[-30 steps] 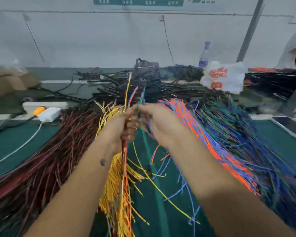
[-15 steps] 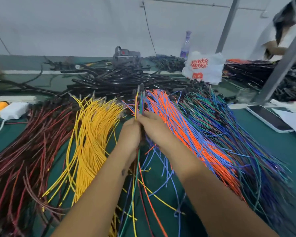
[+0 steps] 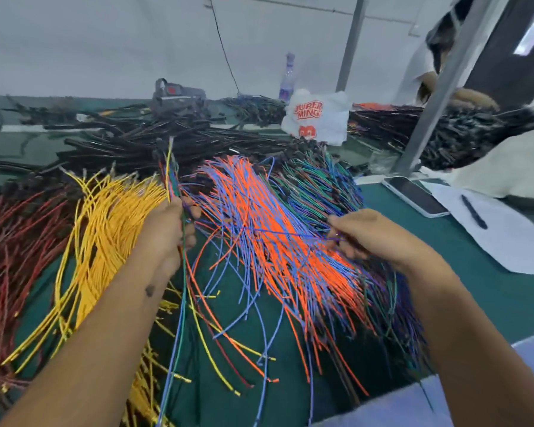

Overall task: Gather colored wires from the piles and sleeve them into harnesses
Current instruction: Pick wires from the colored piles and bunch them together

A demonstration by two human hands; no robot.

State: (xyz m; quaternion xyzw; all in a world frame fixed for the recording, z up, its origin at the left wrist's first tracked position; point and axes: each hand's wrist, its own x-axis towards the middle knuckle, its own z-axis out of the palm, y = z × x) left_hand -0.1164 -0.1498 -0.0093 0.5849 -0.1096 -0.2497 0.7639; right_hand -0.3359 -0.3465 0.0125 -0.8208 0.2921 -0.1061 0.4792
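My left hand (image 3: 167, 232) grips a small upright bundle of mixed wires (image 3: 170, 177): yellow, green, red and blue, their tails hanging below my fist. My right hand (image 3: 367, 235) has reached over to the right and pinches a dark blue wire (image 3: 290, 234) at the edge of the green and blue pile (image 3: 318, 186). Between the hands lies the orange and blue pile (image 3: 259, 229). A yellow pile (image 3: 105, 229) and a dark red pile (image 3: 16, 241) lie to the left. Black sleeves (image 3: 154, 143) are heaped behind.
The green table (image 3: 481, 291) carries a phone (image 3: 413, 195), white paper with a pen (image 3: 473, 211), a white printed bag (image 3: 315, 118), a bottle (image 3: 287, 78) and a grey tool (image 3: 176, 94). A metal post (image 3: 438, 97) stands right. Another person (image 3: 429, 66) works behind it.
My right hand has left the bundle and moved right to the green and blue pile, pinching a blue wire. The left hand keeps hold of the bundle. The view turned right.
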